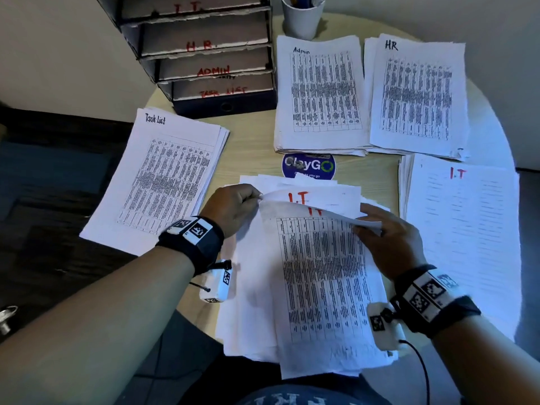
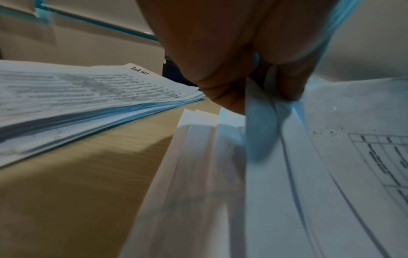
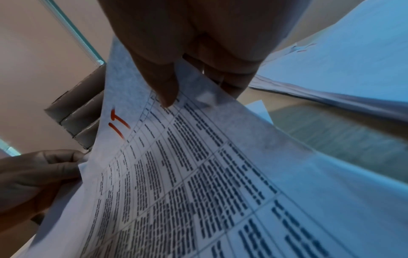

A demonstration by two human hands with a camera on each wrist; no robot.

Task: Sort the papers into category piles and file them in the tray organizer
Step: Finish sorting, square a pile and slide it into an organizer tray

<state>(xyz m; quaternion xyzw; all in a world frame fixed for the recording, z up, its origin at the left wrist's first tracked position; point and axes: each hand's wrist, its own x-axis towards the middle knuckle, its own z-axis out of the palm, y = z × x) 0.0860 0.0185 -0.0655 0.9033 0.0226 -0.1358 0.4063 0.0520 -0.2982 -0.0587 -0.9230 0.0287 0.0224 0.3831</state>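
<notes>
A loose unsorted pile of papers lies in front of me. Its top sheet, a printed table marked "I.T" in red, is raised at its far end. My left hand pinches its far left corner. My right hand pinches its right edge, thumb on top. Sorted piles lie around: Task List on the left, Admin and HR at the back, I.T on the right. The dark tray organizer stands at the back left, its trays labelled I.T., H.R., ADMIN and TASK LIST.
A white cup with pens stands behind the Admin pile. A blue round sticker marks the round wooden table between the piles. The table's edge curves close past the I.T pile on the right; dark floor lies to the left.
</notes>
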